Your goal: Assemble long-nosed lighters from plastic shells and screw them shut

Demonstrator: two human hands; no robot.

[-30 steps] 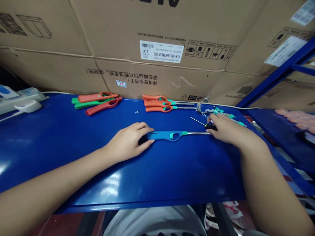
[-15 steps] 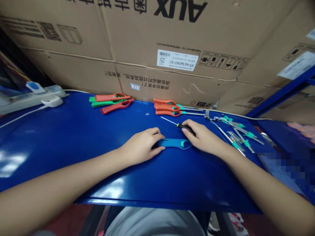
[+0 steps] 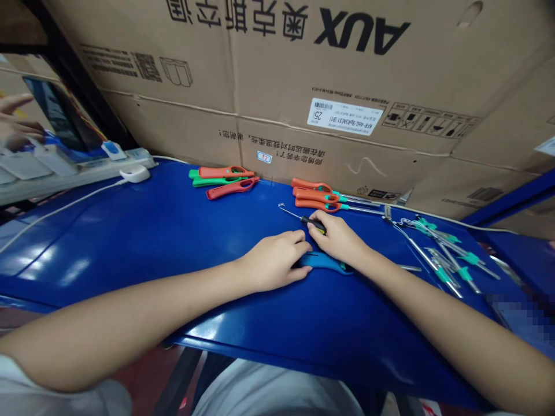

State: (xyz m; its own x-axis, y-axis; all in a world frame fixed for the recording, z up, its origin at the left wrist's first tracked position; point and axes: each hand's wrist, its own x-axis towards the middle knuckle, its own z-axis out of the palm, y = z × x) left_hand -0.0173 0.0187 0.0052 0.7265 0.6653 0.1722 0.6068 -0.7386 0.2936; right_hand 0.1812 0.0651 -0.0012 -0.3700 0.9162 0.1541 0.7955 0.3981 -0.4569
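My left hand (image 3: 277, 261) is closed round one end of a blue lighter (image 3: 326, 262), pressing it on the table; its far end is partly hidden under my right wrist. In my right hand (image 3: 337, 234) is a thin screwdriver (image 3: 313, 224) with a black and yellow handle. Its shaft points away to the left, and the tip is at a few tiny screws (image 3: 281, 205), touching or just beside them. Beyond my hands, orange lighters (image 3: 318, 199) with metal tubes lie against the carton. Past my right forearm a metal rod (image 3: 411, 268) sticks out.
Orange, red and green lighter handles (image 3: 225, 180) lie at the back left. Metal tubes with green ends (image 3: 451, 263) are heaped at the right. A big carton (image 3: 269, 75) walls off the back. A power strip (image 3: 91, 170) stands left, with another person's hand (image 3: 17, 124) behind it.
My right hand has moved the screwdriver left so its tip is at the tiny screws. My left hand still holds the lighter. The camera view has turned somewhat left.
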